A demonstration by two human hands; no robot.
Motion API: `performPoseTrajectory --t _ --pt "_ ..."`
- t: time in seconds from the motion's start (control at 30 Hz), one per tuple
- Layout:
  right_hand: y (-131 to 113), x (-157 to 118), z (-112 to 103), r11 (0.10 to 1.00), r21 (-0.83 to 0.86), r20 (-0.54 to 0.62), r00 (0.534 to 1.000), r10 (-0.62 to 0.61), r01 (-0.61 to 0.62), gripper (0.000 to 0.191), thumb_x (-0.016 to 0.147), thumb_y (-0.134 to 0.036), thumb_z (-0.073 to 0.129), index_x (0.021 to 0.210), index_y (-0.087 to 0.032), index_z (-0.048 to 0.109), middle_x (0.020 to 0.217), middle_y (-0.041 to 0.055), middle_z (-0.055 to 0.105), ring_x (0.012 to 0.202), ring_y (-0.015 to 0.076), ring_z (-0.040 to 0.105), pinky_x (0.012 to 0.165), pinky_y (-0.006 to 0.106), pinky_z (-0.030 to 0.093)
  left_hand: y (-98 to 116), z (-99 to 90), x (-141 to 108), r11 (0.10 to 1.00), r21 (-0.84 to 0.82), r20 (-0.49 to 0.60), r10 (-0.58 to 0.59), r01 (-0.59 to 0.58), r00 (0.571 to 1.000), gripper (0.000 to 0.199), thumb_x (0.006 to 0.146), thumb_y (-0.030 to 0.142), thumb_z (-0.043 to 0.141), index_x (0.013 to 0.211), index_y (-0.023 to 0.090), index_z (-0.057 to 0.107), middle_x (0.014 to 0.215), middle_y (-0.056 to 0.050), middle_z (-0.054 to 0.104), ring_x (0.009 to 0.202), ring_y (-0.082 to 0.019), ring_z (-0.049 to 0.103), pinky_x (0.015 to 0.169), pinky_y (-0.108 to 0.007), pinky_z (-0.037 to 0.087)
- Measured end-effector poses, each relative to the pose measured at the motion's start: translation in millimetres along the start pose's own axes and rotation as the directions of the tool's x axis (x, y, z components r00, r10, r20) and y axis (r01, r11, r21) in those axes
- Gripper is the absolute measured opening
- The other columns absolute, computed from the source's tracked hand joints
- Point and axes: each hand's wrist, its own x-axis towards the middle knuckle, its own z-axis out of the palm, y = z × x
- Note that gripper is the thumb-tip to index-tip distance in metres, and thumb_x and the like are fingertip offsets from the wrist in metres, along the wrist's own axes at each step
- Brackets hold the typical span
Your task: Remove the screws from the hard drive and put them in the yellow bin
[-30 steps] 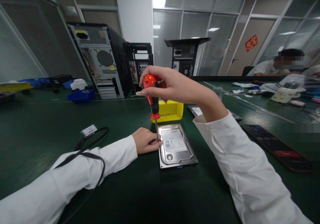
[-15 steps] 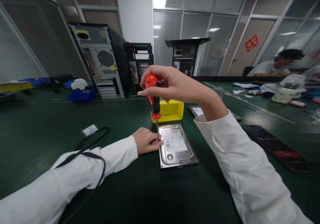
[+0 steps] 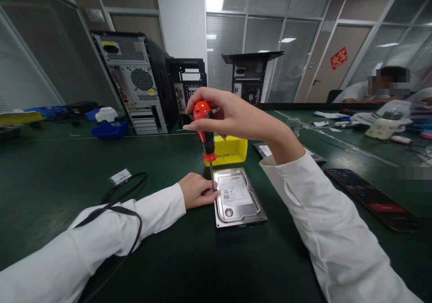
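A silver hard drive [image 3: 238, 199] with a white label lies on the dark green table [image 3: 175, 262]. My right hand [image 3: 224, 111] is closed round the red and black handle of a screwdriver [image 3: 208, 145], which stands nearly upright. Its shaft runs down to the drive's left edge, where the tip is hidden by my left fingers. My left hand [image 3: 197, 190] is closed, thumb and forefinger pinched at the shaft's lower end beside the drive. Just behind the drive is a yellow bin [image 3: 231, 156] with small dark pieces in it.
Computer cases [image 3: 140, 82] stand at the back. A phone [image 3: 371, 197] and another drive [image 3: 265, 150] lie to the right. Left are a blue bin [image 3: 110, 130], a small labelled bag [image 3: 120, 176] and a black cable [image 3: 126, 210] over my left sleeve. A person [image 3: 361, 91] sits far right.
My right hand and the top of the screwdriver have shifted very slightly left. My left hand and the drive look almost unchanged.
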Motion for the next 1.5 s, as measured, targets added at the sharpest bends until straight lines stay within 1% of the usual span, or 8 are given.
performPoseTrajectory --t 0.1,0.2,0.4,0.57,0.73,0.9,1.17,1.5 --pt "1 1 0 1.000 -0.017 0.003 1.000 -0.014 0.014 0.027 0.086 -0.030 0.055 0.104 -0.012 0.051 0.102 0.0056 0.054 0.087 0.0116 0.050 0.073 0.023 0.042 0 -0.5 0 1.000 0.002 0.000 0.005 -0.005 1.000 0.036 0.089 0.033 0.040 0.058 0.018 0.048 0.046 0.003 0.050 0.042 -0.010 0.048 0.045 -0.019 0.029" --pt "1 0 -1 1.000 -0.024 0.015 1.000 0.004 -0.003 0.026 0.086 -0.031 0.055 0.102 -0.011 0.052 0.097 0.0047 0.054 0.081 0.0105 0.050 0.069 0.022 0.041 0 -1.1 0 1.000 -0.002 -0.002 0.010 -0.010 1.000 0.036 0.088 0.034 0.041 0.057 0.018 0.048 0.046 0.003 0.050 0.042 -0.010 0.048 0.045 -0.019 0.029" --pt "1 -4 -7 0.992 0.119 0.058 0.998 0.039 -0.046 0.026 0.089 -0.026 0.050 0.106 -0.007 0.051 0.096 0.0061 0.053 0.071 0.0072 0.050 0.055 0.017 0.043 -1 -4.3 -2 0.999 -0.041 0.009 0.001 -0.001 1.000 0.030 0.082 0.031 0.045 0.055 0.018 0.044 0.046 0.004 0.049 0.042 -0.009 0.047 0.046 -0.019 0.030" --pt "3 -7 -12 0.987 0.143 0.088 0.994 0.059 -0.071 0.022 0.090 -0.022 0.048 0.106 -0.007 0.050 0.094 0.0056 0.055 0.057 0.0027 0.050 0.049 0.015 0.044 -4 -7.7 -5 0.996 -0.076 0.027 0.038 -0.035 0.999 0.024 0.075 0.030 0.047 0.056 0.019 0.039 0.046 0.004 0.047 0.042 -0.009 0.044 0.045 -0.020 0.029" --pt "4 -5 -12 0.984 0.160 0.093 0.994 0.057 -0.071 0.024 0.090 -0.027 0.048 0.105 -0.008 0.050 0.093 0.0054 0.055 0.058 0.0030 0.052 0.048 0.014 0.045 -2 -3.3 -2 0.998 -0.052 0.011 0.022 -0.022 1.000 0.032 0.082 0.034 0.044 0.055 0.018 0.042 0.047 0.003 0.050 0.042 -0.010 0.047 0.046 -0.020 0.029" --pt "3 -5 -10 0.983 0.163 0.085 0.994 0.069 -0.082 0.028 0.089 -0.030 0.051 0.105 -0.007 0.050 0.094 0.0069 0.054 0.062 0.0049 0.053 0.049 0.015 0.047 -3 2.2 2 0.999 0.042 -0.017 0.027 -0.026 0.999 0.043 0.090 0.039 0.036 0.054 0.017 0.046 0.045 0.001 0.051 0.041 -0.010 0.047 0.045 -0.022 0.026" --pt "2 -4 -9 0.980 0.171 0.059 0.994 0.089 -0.098 0.027 0.086 -0.030 0.055 0.100 -0.008 0.052 0.089 0.0050 0.055 0.063 0.0055 0.053 0.047 0.013 0.047 -5 3.6 3 0.996 0.087 -0.013 0.021 -0.020 1.000 0.040 0.090 0.033 0.038 0.055 0.018 0.051 0.045 0.002 0.050 0.041 -0.011 0.048 0.045 -0.022 0.026" --pt "3 -5 -10 0.988 0.140 0.073 0.996 0.059 -0.069 0.033 0.086 -0.035 0.054 0.104 -0.007 0.051 0.094 0.0076 0.055 0.062 0.0056 0.054 0.048 0.015 0.048 -4 3.7 2 0.997 0.074 -0.026 0.016 -0.014 1.000 0.041 0.089 0.034 0.039 0.054 0.018 0.051 0.045 0.002 0.049 0.041 -0.011 0.048 0.044 -0.022 0.026"
